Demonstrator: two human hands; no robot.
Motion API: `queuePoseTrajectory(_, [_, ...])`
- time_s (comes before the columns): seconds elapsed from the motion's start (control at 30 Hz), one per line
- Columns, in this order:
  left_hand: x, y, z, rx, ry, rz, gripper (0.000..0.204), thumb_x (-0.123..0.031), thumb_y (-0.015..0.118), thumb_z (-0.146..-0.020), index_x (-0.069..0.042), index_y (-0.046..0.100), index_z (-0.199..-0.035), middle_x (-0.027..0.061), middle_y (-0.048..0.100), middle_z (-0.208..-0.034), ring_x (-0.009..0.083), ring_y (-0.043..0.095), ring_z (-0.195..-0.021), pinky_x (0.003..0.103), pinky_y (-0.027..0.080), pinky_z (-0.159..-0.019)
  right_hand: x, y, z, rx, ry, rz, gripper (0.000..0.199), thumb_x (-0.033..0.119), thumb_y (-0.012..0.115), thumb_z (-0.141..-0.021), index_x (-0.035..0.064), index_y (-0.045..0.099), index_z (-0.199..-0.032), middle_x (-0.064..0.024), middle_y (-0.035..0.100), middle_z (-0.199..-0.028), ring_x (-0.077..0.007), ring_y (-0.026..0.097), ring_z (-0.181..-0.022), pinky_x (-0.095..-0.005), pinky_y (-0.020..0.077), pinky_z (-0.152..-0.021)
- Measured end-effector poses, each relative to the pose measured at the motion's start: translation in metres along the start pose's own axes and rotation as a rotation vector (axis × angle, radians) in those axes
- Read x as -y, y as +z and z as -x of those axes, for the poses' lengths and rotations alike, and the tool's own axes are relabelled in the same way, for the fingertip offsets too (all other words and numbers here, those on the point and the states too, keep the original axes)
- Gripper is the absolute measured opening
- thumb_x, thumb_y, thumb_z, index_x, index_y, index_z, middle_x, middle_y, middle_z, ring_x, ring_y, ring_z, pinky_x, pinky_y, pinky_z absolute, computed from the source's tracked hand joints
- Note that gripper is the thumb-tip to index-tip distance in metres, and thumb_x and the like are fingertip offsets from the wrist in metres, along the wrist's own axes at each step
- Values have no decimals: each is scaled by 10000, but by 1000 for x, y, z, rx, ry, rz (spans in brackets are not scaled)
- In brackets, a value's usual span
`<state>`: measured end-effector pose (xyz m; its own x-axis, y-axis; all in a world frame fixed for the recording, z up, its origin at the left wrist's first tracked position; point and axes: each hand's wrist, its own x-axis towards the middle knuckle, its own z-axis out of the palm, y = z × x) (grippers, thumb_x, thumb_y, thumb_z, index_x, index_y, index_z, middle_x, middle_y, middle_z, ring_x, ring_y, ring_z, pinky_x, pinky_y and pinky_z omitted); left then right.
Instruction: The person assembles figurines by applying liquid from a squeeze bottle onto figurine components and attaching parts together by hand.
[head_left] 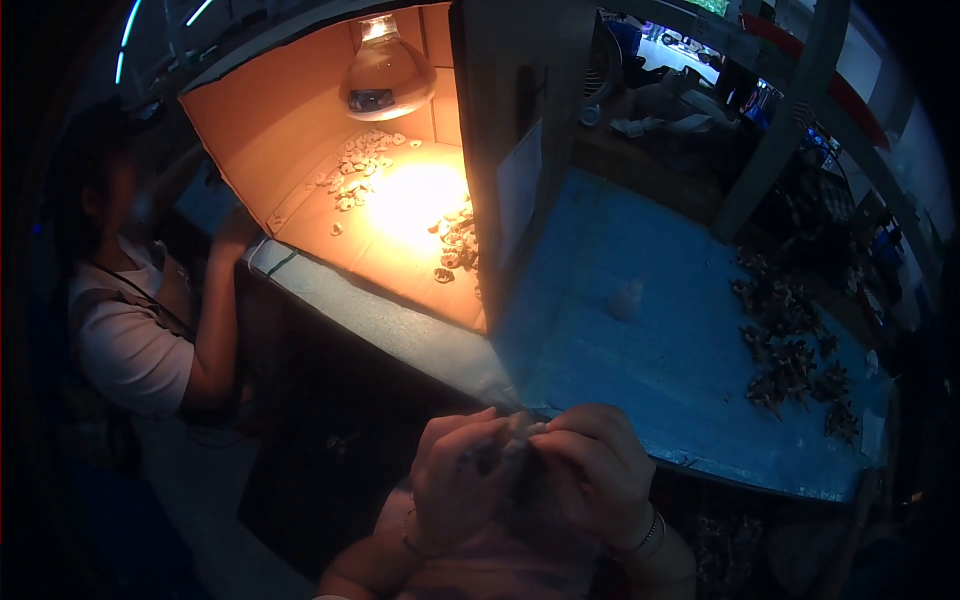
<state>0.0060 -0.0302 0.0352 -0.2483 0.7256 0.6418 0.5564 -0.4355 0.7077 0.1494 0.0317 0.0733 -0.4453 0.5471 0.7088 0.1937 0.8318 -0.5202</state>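
Observation:
Close in front of my body, at the near edge of the blue-covered table [590, 345], my two hands are raised together. Between their fingertips is a small pale piece [520, 426], too small and dim to tell its kind. My left hand [455, 470] is closed with its thumb and fingers pinching the piece. My right hand [600, 465] is also closed, its fingertips meeting on the piece's right side. Part of the piece is hidden behind the fingers.
An open cardboard box [330, 225] stands beyond my hands, lit by a big hanging bulb [388, 85]. Several small pale ring-like pieces [360, 165] lie inside. Dark spiky pieces [790, 360] are heaped on the table's right. Another person [140, 320] sits at the left.

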Motion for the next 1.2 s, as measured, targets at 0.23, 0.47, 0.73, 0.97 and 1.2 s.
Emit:
queuePoseTrajectory(0.23, [-2, 4, 4, 14, -155, 216, 329, 28, 655, -773, -8, 464, -1039, 127, 510, -1009, 173, 568, -886, 262, 490, -733, 8, 4, 6, 106, -3, 100, 477, 35, 697, -643, 41, 514, -1083, -120, 524, -1050, -277, 549, -959, -370, 438, -811])
queuePoseTrajectory(0.47, [-11, 7, 0, 27, -240, 286, 342, 22, 642, -793, -24, 397, -1028, 115, 464, -1028, 125, 530, -858, 240, 473, -723, -2, 5, 3, 124, -107, 108, 499, 49, 701, -630, 52, 506, -1089, -110, 512, -1046, -272, 542, -950, -360, 435, -804])
queuePoseTrajectory(0.73, [-18, 10, 6, 119, -278, 260, 427, -153, 701, -795, -9, 396, -1056, 131, 469, -1045, 123, 530, -838, 247, 462, -712, -13, -4, 11, 97, 40, 15, 544, 136, 783, -600, 64, 498, -1058, -111, 503, -1028, -273, 525, -948, -365, 411, -843])
queuePoseTrajectory(0.97, [-12, -10, -20, 159, -106, 255, 448, -303, 653, -834, 18, 482, -1095, 112, 505, -1033, 99, 515, -782, 244, 444, -662, -27, 0, 37, 48, 560, -1159, 656, 94, 830, -569, 51, 454, -1105, -107, 438, -1100, -209, 452, -1064, -341, 365, -928])
queuePoseTrajectory(1.2, [-16, 2, -23, 229, -38, 349, 203, 27, 632, -769, -16, 612, -966, 63, 532, -890, 80, 501, -717, 201, 421, -614, -26, 0, 39, 119, 494, -1308, 691, 67, 816, -556, 50, 436, -1133, -103, 414, -1138, -197, 420, -1103, -339, 330, -967])
